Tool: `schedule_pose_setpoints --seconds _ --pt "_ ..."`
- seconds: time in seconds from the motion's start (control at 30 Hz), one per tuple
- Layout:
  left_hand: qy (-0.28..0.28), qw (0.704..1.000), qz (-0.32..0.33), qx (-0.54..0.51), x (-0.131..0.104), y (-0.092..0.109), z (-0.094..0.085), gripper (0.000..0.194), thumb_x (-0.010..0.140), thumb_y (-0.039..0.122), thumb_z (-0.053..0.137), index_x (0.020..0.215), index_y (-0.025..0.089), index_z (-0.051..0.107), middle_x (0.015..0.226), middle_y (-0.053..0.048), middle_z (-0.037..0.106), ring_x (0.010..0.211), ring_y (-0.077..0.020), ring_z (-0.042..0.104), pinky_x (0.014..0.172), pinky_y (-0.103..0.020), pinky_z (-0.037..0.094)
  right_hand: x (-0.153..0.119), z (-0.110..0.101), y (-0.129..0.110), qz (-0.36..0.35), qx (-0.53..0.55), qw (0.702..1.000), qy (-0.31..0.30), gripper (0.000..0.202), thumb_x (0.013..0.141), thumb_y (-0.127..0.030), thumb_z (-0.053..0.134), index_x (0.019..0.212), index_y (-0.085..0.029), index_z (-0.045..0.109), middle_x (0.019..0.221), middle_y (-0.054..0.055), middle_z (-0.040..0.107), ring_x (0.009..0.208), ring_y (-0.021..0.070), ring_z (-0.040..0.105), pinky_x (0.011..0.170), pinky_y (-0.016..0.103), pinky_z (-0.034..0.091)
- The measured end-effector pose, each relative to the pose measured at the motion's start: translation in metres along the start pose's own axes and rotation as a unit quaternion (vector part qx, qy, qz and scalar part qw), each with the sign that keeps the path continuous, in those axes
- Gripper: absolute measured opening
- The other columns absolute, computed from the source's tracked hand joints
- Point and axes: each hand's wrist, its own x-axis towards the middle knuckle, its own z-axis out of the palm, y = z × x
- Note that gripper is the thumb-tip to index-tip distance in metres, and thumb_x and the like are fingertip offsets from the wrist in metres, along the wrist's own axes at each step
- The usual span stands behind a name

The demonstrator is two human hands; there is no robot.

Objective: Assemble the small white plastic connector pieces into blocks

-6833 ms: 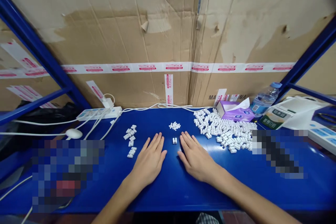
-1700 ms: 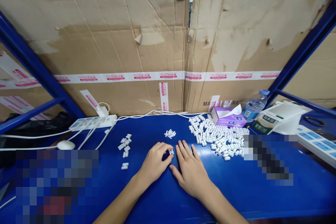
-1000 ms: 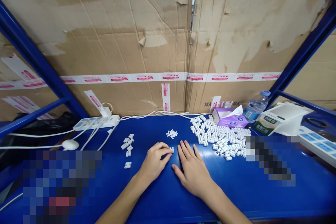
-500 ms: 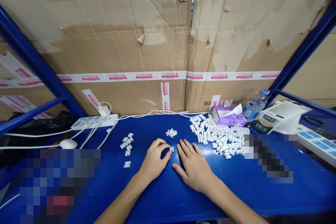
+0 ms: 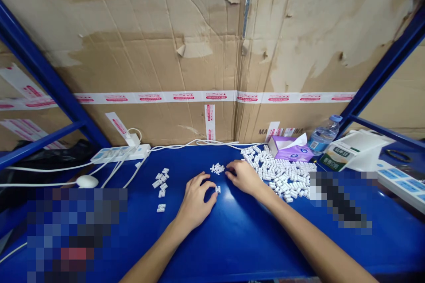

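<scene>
On the blue table [image 5: 206, 247], a small white piece [image 5: 218, 189] lies between the thumb and forefinger of my left hand [image 5: 197, 199], which are apart, the fingertips close to its left side. My right hand [image 5: 244, 177] is at the right edge of a little pile of tiny white parts [image 5: 217, 168], its fingers curled; whether they hold a part is too small to tell. Several white pieces [image 5: 161, 181] lie to the left, with another white piece [image 5: 161, 208] nearer me. A large heap of white pieces [image 5: 282, 172] spreads behind and right of my right hand.
A purple tissue box [image 5: 292, 152], a water bottle [image 5: 323, 135] and a green-white box [image 5: 338, 154] stand at the back right. White power strips lie left [image 5: 119, 153] and right [image 5: 401, 183], with cables at the left. Cardboard [image 5: 149, 62] closes off the back.
My right hand has moved forward from beside the white piece to the little pile, and its spread fingers have curled. My left thumb and forefinger stay beside the piece.
</scene>
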Motion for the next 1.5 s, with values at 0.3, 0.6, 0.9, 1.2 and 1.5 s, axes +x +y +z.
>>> schedule_pose_setpoints --seconds 0.3,0.6,0.9,1.2,1.5 --pt "-0.034 0.999 -0.017 0.009 0.000 0.004 -0.002 0.018 0.093 0.021 0.059 0.103 0.028 0.073 0.136 -0.007 0.066 0.137 -0.0322 0.053 0.117 -0.067 0.024 0.014 0.004 -0.001 0.013 -0.015 1.000 0.007 0.022 0.097 -0.031 0.059 0.109 -0.021 0.075 0.110 0.008 0.073 0.098 0.0225 0.069 0.084 0.029 0.047" --pt "-0.034 0.999 -0.016 0.014 0.000 0.004 -0.003 0.018 0.092 0.021 0.060 0.102 0.028 0.073 0.136 -0.007 0.066 0.137 -0.0326 0.053 0.117 -0.066 0.025 0.007 0.004 0.000 0.001 -0.015 1.000 0.007 0.021 0.094 -0.020 0.057 0.107 -0.021 0.074 0.107 0.006 0.072 0.099 0.0212 0.068 0.084 0.027 0.046" --pt "-0.041 0.999 -0.023 0.025 0.000 0.004 -0.003 0.017 0.092 0.021 0.060 0.102 0.029 0.072 0.136 -0.006 0.066 0.138 -0.0316 0.051 0.117 -0.066 0.025 0.005 0.001 -0.002 -0.027 0.004 1.000 0.002 0.018 0.089 -0.014 0.057 0.090 -0.020 0.074 0.099 0.006 0.071 0.092 0.0196 0.067 0.078 0.026 0.044" --pt "-0.035 0.998 -0.019 0.038 0.000 0.002 0.000 0.018 0.092 0.022 0.060 0.102 0.031 0.071 0.135 -0.004 0.067 0.138 -0.0311 0.052 0.117 -0.066 0.027 0.002 0.013 0.000 -0.094 0.070 0.993 -0.002 0.013 0.075 -0.005 0.064 0.077 -0.017 0.066 0.082 0.003 0.068 0.076 0.0153 0.061 0.069 0.023 0.040" --pt "-0.036 0.998 -0.015 0.039 0.000 0.001 0.000 0.018 0.092 0.022 0.059 0.102 0.030 0.071 0.135 -0.004 0.066 0.138 -0.0316 0.052 0.117 -0.066 0.027 -0.001 0.024 0.002 -0.158 0.146 0.977 0.005 0.033 0.075 0.004 0.059 0.097 -0.016 0.071 0.080 0.000 0.066 0.066 0.0115 0.057 0.064 0.020 0.041"
